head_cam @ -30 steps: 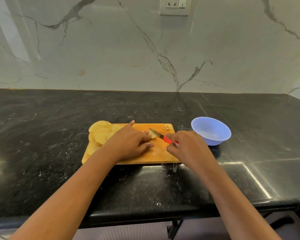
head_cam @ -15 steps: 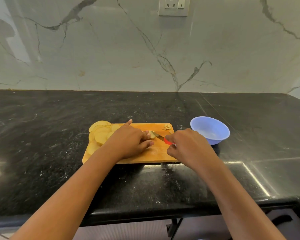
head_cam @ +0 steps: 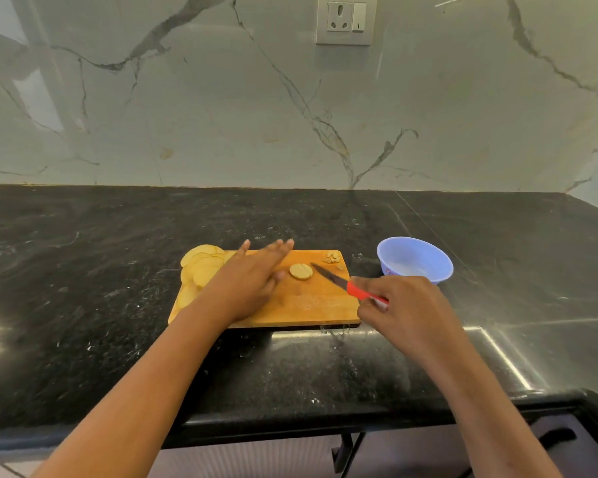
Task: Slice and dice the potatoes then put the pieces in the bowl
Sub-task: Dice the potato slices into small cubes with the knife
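A wooden cutting board (head_cam: 308, 308) lies on the black counter. Several round potato slices (head_cam: 201, 267) are piled at its left end. One small stack of slices (head_cam: 300, 271), scored by cuts, sits near the board's middle. My left hand (head_cam: 252, 281) hovers flat over the board just left of that stack, fingers straight, holding nothing. My right hand (head_cam: 404, 308) grips the red handle of a knife (head_cam: 346, 286); its blade points up-left toward the stack without touching it. A few diced bits (head_cam: 332, 258) lie at the board's far right corner. The blue bowl (head_cam: 414, 258) stands right of the board.
The black stone counter (head_cam: 118, 305) stretches left and right, with its front edge close to me. A marble wall with a power socket (head_cam: 346, 19) rises behind. A dark object sits below the counter at the lower right.
My left hand has let go of the potato stack and opened flat, lifting off to the left. The knife has drawn back to the right, leaving the cut stack uncovered.
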Action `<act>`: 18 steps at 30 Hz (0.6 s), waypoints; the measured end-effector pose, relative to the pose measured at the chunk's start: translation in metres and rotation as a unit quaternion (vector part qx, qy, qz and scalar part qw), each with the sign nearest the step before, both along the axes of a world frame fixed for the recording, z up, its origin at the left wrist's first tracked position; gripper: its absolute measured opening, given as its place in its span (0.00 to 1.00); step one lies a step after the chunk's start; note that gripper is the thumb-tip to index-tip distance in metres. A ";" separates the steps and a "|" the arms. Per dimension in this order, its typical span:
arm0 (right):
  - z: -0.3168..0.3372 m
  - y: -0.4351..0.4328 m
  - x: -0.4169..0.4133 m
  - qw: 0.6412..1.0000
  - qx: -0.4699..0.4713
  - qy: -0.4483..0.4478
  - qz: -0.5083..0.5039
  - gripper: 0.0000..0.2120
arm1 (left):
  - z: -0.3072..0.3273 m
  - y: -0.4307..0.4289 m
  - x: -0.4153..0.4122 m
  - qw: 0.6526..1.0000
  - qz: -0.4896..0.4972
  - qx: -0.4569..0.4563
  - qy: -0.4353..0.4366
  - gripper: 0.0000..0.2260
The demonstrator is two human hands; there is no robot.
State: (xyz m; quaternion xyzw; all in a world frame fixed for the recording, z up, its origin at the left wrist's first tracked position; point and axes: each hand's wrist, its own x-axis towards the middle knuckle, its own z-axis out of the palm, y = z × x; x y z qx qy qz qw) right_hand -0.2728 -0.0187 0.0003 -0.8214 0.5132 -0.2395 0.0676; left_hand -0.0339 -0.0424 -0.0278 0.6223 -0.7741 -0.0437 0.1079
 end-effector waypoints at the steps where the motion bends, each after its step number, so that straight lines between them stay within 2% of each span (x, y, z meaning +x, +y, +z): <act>1: -0.005 -0.001 0.001 0.999 -0.008 -0.042 -0.018 0.18 | 0.003 -0.002 0.002 0.999 0.020 -0.018 0.039 0.25; 4: -0.023 -0.011 0.010 0.988 -0.013 -0.138 -0.063 0.18 | 0.008 -0.008 0.005 0.985 0.056 -0.059 0.150 0.25; 7: -0.036 -0.023 0.020 0.980 0.025 -0.183 -0.074 0.18 | 0.010 -0.013 0.009 0.970 0.069 -0.055 0.227 0.24; 8: -0.038 -0.026 0.022 0.978 0.036 -0.193 -0.074 0.18 | 0.013 -0.015 0.010 0.973 0.076 -0.050 0.210 0.22; 9: -0.039 -0.029 0.022 0.976 0.041 -0.201 -0.074 0.18 | 0.016 -0.018 0.010 0.986 0.079 -0.050 0.140 0.18; 11: -0.039 -0.033 0.022 0.975 0.043 -0.207 -0.075 0.18 | 0.020 -0.022 0.011 0.994 0.076 -0.040 -0.067 0.14; 12: -0.039 -0.034 0.022 0.975 0.044 -0.203 -0.077 0.18 | 0.021 -0.024 0.011 0.988 0.072 -0.030 -0.130 0.14; 13: -0.040 -0.034 0.021 0.976 0.046 -0.199 -0.081 0.18 | 0.021 -0.024 0.010 0.985 0.068 -0.021 -0.158 0.15; 18: -0.043 -0.033 0.018 0.974 0.055 -0.198 -0.093 0.18 | 0.012 -0.018 0.007 0.982 0.030 -0.029 -0.184 0.15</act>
